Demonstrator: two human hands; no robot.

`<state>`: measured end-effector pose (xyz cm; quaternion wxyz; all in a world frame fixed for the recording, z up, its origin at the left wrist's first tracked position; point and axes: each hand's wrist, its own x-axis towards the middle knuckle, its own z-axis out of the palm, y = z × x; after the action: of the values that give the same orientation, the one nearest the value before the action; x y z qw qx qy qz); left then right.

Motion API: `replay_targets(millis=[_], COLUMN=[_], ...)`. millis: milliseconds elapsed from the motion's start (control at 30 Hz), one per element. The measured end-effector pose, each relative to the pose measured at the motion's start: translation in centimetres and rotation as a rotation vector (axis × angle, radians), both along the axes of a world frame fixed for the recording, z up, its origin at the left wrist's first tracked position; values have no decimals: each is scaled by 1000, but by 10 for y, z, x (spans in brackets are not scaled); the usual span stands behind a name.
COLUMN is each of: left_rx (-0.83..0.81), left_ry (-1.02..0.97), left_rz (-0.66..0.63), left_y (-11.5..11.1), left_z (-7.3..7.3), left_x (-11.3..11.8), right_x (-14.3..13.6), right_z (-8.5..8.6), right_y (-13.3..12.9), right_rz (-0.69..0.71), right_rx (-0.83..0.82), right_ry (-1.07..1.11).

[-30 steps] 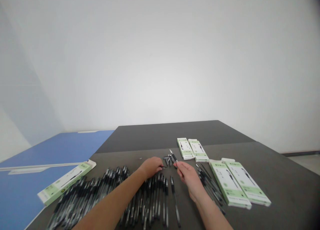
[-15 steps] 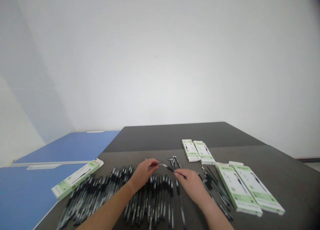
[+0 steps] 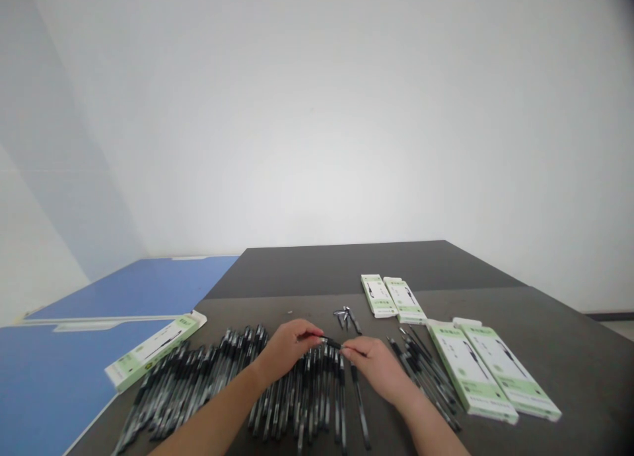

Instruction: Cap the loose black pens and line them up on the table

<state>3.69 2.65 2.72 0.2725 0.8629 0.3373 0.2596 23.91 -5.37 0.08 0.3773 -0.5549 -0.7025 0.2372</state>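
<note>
My left hand (image 3: 291,345) and my right hand (image 3: 370,362) meet over the middle of the table with a black gel pen (image 3: 331,342) stretched between them. The left fingers pinch its left end, and whether a small piece is also in them is hidden. At the pen's other end, my right thumb and fingertips are closed round the barrel. Below my hands lie rows of black-and-clear pens (image 3: 312,393). Just beyond them sit several small shiny pieces (image 3: 347,317) that look like pen caps.
On the right, a looser group of pens (image 3: 426,373) with bare tips lies beside two green-and-white pen boxes (image 3: 473,373). Two more boxes (image 3: 379,296) lie farther back. Another box (image 3: 156,350) rests at the left, by the blue surface (image 3: 54,370). A white wall stands behind.
My left hand has moved right and slightly down, from holding a small clear piece at the pen's tip to pinching that end. The pen now lies closer to level.
</note>
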Motion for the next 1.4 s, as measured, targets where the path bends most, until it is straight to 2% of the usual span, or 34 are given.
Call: replay_targets(millis=[167, 267, 367, 500, 600, 667, 767, 900, 1167, 1267, 1400], left_rx=[32, 76, 154, 242, 263, 266, 266, 287, 301, 296, 291], left_ry=[-45, -58, -80, -117, -116, -112, -102, -107, -110, -105, -110], left_rz=[15, 71, 181, 290, 293, 267, 229, 223, 221, 220, 211], left_y=[-5, -11, -20, -35, -42, -44, -44, -43, -43, -43, -43], left_z=[6, 0, -16, -40, -48, -49, -49, -52, -51, -51, -51], left_x=[4, 6, 2, -7, -10, -9, -7, -7, -9, -9, -9], right_x=[-6, -5, 1, 6, -2, -11, -24, -39, -67, -58, -15], right_z=[-5, -4, -9, -35, -53, -56, -52, -46, -37, -35, -30], right_y=[4, 4, -7, -43, -71, -80, -80, -64, -36, -37, -53], right_rz=[22, -29, -155, -422, -527, -555, -540, -496, -452, -448, -575], right_rx=[-49, -57, -71, -163, -220, -230, -218, -185, -183, -153, -108], right_ry=[165, 154, 25, -261, -455, -541, -606, -655, -638, -596, -632])
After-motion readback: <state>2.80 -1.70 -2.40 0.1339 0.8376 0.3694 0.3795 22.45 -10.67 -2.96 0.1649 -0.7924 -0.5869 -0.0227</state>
